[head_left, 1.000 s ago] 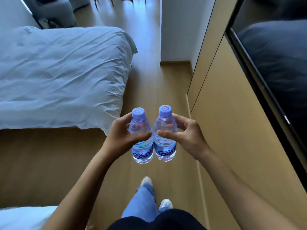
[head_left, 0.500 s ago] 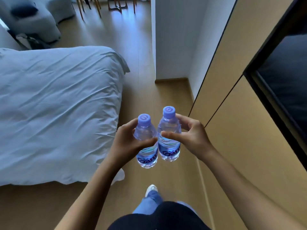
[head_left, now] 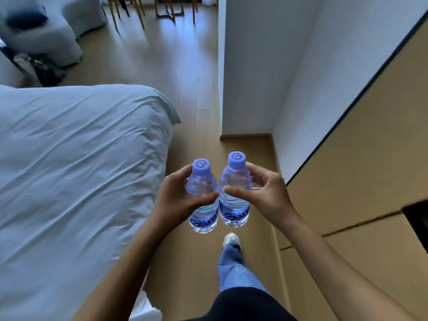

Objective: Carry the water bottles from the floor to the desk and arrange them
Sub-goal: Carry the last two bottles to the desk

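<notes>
Two small clear water bottles with purple caps and blue labels are held upright side by side in front of me, touching each other. My left hand [head_left: 178, 198] grips the left bottle [head_left: 202, 200] around its upper body. The right bottle [head_left: 235, 193] sits slightly higher, with my right hand [head_left: 264, 193] closed around it. Both hang over the wooden floor [head_left: 190, 89]. No desk is in view.
A bed with white bedding [head_left: 76, 172] fills the left. A white wall corner [head_left: 245, 77] and tan wooden panels [head_left: 361, 181] line the right. Chair legs [head_left: 129, 10] and a pale armchair [head_left: 41, 28] stand far ahead. My foot [head_left: 231, 238] steps forward on the narrow floor strip.
I have walked forward along the bed: the wall corner, chairs and armchair have come closer. Both hands still hold the bottles in the same way.
</notes>
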Demonstrator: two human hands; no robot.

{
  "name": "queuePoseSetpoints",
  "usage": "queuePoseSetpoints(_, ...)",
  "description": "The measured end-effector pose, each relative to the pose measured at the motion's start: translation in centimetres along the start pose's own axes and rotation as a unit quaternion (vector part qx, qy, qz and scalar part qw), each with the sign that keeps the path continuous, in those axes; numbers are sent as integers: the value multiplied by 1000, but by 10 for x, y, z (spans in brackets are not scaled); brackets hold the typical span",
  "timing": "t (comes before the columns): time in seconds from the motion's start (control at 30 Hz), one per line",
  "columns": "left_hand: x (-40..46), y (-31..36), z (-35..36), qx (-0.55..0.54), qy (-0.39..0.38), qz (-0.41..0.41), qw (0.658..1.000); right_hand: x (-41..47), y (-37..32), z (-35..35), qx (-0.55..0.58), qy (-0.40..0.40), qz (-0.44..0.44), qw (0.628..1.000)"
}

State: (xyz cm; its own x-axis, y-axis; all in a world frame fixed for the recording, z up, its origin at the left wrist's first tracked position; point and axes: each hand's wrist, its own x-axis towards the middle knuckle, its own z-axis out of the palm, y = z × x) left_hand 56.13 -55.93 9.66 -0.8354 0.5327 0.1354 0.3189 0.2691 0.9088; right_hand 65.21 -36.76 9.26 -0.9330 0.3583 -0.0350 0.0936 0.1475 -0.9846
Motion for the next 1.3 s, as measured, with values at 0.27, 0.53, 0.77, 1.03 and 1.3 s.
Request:
queuePoseSetpoints(0.27,184,-13,-1,-12,33,-11,999,189,-16,-31,-16,-38,-35,999)
queuePoseSetpoints(0.53,342,-55,-36,-21,48,-14,999,365,-12,-14,-12,-43,-47,998)
queuePoseSetpoints(0.77,501,-104,-99,5,9,23,1000,523,-20,28,10,-26,-27,999)
queuePoseSetpoints(1.03,647,-146,-160,21,20,34,999,686,-39,71,35,-8,-13,999)
queuePoseSetpoints(1.3,804,-202,-201,6,36,-23,999,867,-44,97,11,-19,-26,999)
